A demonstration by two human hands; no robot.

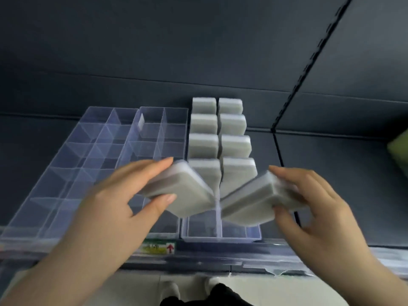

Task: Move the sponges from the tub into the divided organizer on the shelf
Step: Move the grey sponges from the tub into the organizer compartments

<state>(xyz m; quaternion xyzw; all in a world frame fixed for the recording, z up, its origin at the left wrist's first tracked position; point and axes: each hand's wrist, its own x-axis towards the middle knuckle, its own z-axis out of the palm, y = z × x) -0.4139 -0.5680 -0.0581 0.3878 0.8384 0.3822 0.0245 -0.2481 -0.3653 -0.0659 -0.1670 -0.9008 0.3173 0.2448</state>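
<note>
Just then, two grey sponges were on their way into the divided organizer (220, 239) on the shelf (331, 173). The left hand (123, 195) held the left sponge (183, 191) with the thumb under it and the fingers over the top, tipped toward the front left box. The right hand (313, 206) pinched the right sponge (249, 202) the same way, tipped toward the front right box. Both were above their boxes and not yet inside. Eight standing sponges (204, 124) filled the four rows behind, two in each row, so I think these were the last two for this organizer. Next, each sponge would need to be turned up on its edge and pushed down into its own box. The thin wall (218, 215) between the front boxes was in the way, and the two sponges nearly met over it, so they could bump. To the left sat clear organizers (72, 173), one with a small white bit (140, 123) inside. A label (157, 248) with a red arrow was on the shelf's front edge. A green thing (398, 144) showed far right. The tub was not in sight.
</note>
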